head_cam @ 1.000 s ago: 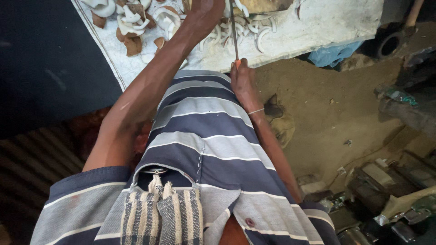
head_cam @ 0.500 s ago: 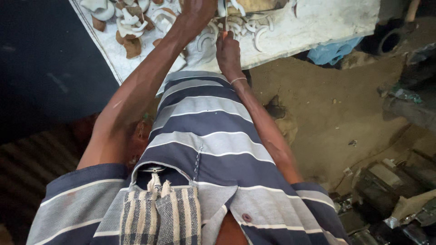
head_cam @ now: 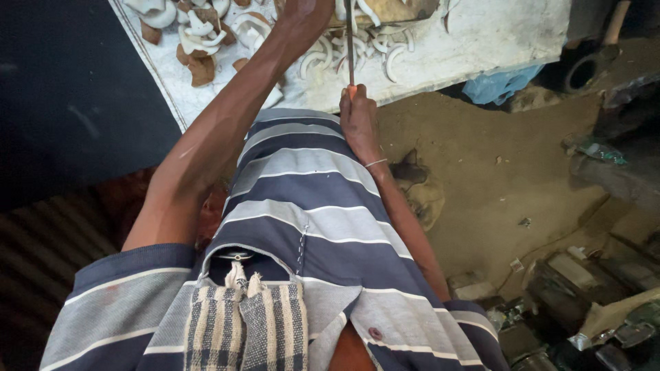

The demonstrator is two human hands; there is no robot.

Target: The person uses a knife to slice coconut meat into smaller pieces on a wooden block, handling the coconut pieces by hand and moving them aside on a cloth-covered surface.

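1. Steel: a thin straight blade [head_cam: 349, 41] stands nearly upright in the view; the right hand [head_cam: 357, 120] has its fingers wrapped tight on the blade's lower handle end, thumb on top. A thin band sits on that wrist.
2. Left hand [head_cam: 301, 12] reaches further out, onto a brown coconut piece [head_cam: 392, 9] at the top edge of the frame. Its fingers run out of view, so I cannot tell whether they are clamped or merely resting.
3. The coconut piece lies on the far part of the white sheet [head_cam: 481, 41], touching the blade tip region, just beside the left hand.
4. Around it: curved white coconut slivers [head_cam: 323, 58] scattered close to the blade; brown shell fragments [head_cam: 199, 65] further left.
5. Judgement: the cut goes best with the blade kept in line with the forearm, the left fingers held clear to one side of the edge, and short controlled strokes, since loose slivers near the point could let the piece skid.
6. Edges and room: the near edge of the sheet runs just beyond the right knuckles. Bare earth floor [head_cam: 495, 178] to the right leaves elbow room; metal clutter [head_cam: 584, 302] lies lower right, well apart. A dark panel [head_cam: 69, 103] bounds the left side.
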